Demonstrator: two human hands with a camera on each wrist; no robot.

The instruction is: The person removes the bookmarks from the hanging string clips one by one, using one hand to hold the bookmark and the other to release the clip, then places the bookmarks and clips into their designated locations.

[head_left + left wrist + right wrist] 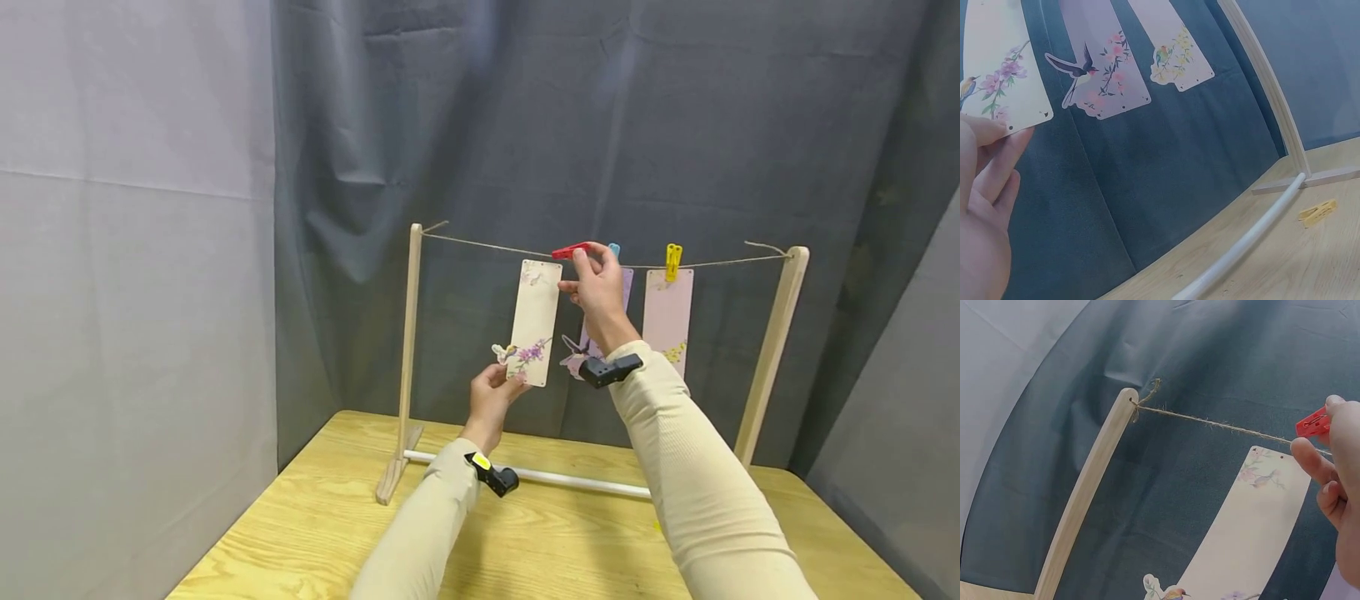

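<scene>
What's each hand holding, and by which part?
Left hand: cream rectangular floral card, by its bottom edge. Right hand: red plastic clothespin, by its right end.

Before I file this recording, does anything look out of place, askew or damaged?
One thing: a yellow plastic clothespin lies loose on the light wooden table near the white rod, while a matching yellow clothespin sits on the brown twine. The cream rectangular card tilts, but the left hand holds it. No damage shows.
</scene>
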